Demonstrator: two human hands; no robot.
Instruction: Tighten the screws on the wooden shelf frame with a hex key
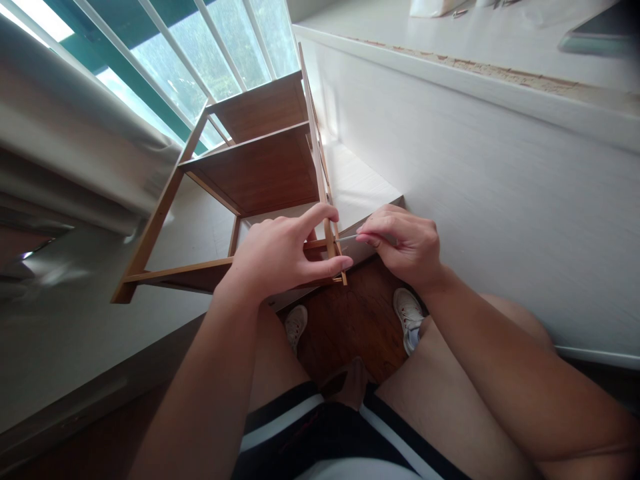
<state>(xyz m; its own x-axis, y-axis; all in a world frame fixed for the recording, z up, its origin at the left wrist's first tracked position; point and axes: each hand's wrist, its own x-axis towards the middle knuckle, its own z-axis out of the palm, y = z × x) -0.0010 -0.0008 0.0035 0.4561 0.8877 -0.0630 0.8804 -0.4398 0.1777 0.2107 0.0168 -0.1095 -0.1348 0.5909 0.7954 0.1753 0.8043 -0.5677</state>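
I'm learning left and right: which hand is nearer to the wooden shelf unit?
Left. The left hand holds the wooden shelf unit at its edge; the right hand is just beside it, apart, holding a thin silvery rod toward it.

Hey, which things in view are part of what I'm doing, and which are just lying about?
Part of the job:
wooden shelf, with the left hand on its edge
thin metal tool, in the right hand

Apparently just there:
dark flat object on the white cabinet
small bits there, too blurred to name
curtain
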